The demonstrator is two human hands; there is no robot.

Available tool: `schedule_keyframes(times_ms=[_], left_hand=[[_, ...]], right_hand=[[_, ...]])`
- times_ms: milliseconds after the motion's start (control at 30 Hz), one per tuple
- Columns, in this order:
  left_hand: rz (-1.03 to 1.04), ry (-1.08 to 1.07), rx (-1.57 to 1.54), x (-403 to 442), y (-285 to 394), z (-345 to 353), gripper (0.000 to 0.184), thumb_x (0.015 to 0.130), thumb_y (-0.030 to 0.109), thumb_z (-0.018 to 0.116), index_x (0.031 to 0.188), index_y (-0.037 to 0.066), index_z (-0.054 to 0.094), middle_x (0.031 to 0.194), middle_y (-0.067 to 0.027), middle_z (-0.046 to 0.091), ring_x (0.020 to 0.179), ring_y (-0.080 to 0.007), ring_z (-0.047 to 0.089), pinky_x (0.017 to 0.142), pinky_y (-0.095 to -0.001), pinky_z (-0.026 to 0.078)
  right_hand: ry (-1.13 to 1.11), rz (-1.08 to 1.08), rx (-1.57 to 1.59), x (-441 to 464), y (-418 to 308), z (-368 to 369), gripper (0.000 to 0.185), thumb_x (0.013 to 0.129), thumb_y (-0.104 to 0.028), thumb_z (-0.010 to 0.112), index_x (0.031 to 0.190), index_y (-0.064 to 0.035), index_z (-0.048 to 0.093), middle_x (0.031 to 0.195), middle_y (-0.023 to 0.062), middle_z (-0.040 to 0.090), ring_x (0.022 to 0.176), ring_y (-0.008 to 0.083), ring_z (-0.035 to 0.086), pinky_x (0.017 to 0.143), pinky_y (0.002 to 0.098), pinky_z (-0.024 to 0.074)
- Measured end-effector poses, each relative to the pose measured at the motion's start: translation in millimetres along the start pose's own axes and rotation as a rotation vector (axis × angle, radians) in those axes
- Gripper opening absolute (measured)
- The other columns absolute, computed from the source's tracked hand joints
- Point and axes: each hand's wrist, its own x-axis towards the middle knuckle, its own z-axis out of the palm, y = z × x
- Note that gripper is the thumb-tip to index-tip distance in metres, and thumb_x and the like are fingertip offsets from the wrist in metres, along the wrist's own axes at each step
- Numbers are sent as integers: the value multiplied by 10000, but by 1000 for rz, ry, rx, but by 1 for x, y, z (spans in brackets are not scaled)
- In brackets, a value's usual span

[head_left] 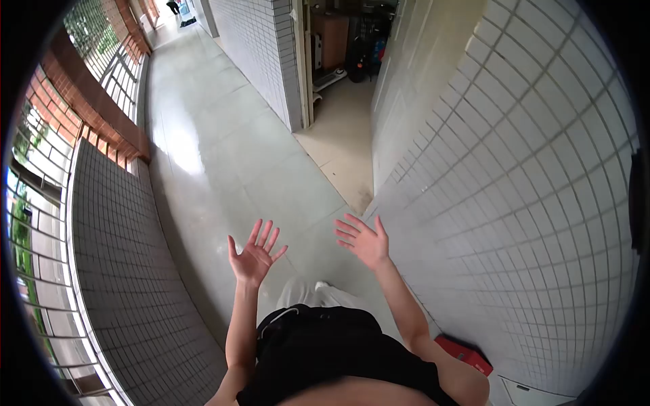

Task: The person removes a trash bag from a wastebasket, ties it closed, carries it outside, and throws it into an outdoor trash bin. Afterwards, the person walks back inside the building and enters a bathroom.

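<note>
Both hands are held out in front of my body, above the corridor floor (210, 142). My left hand (254, 258) is open, palm up, fingers spread, and holds nothing. Across from it, my right hand (365, 241) is open too, with its fingers stretched out and nothing in it. Neither hand touches anything. The tiled wall (487, 203) is what my right hand is nearest to. Below the hands show my black top (318, 345) and light trousers (298, 292).
An open door (413, 88) on the right leads into a room with a brown cabinet (334, 42). A low tiled wall (128, 250) with metal railings (51, 271) runs along the left. A red box (464, 353) sits by the right wall. A person (173, 7) is far down the corridor.
</note>
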Motion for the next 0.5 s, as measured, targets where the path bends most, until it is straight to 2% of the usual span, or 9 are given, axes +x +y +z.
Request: schedule_keyframes(times_ms=[133,200,300,367,433,500], left_hand=[[70,38,7,139,65,9,748,780,619,351,1302,88,285,1323,-104,326,1215,-257,313,949,-551,248],[80,44,15,222,89,1,749,778,620,354,1299,86,290,1315,-107,337,1207,-257,326,948,-548,253],[-50,28,-23,363,107,-12,717,792,598,354,1295,89,302,1305,-97,357,1199,-237,344,962,-525,251],[-152,9,-2,458,118,9,715,793,597,353,1292,87,306,1299,-98,364,1194,-239,349,962,-520,254],[-299,-4,17,543,110,36,711,794,596,351,1286,84,316,1285,-99,380,1184,-243,359,961,-511,261],[-372,-57,4,625,102,68,710,794,596,351,1285,83,318,1284,-100,381,1181,-246,361,962,-508,262]], right_hand=[[-176,5,-121,161,-61,63,714,832,-589,187,1259,-36,335,1254,175,396,1147,295,380,958,415,271],[-171,-36,-125,235,-100,54,702,835,-581,197,1250,-35,347,1244,176,406,1142,294,386,955,416,276],[-135,-145,-103,334,-154,28,679,839,-565,219,1233,-33,370,1223,178,426,1132,293,398,950,417,286],[179,-258,192,373,-204,-14,600,847,-514,283,1174,-31,424,1172,177,464,1087,293,430,932,412,308],[413,-377,245,395,-263,-41,524,845,-467,341,1099,-27,474,1126,166,489,1035,292,456,913,406,330],[495,-536,237,414,-333,-61,497,838,-454,368,1049,-25,501,1055,158,528,967,280,491,885,396,357]])
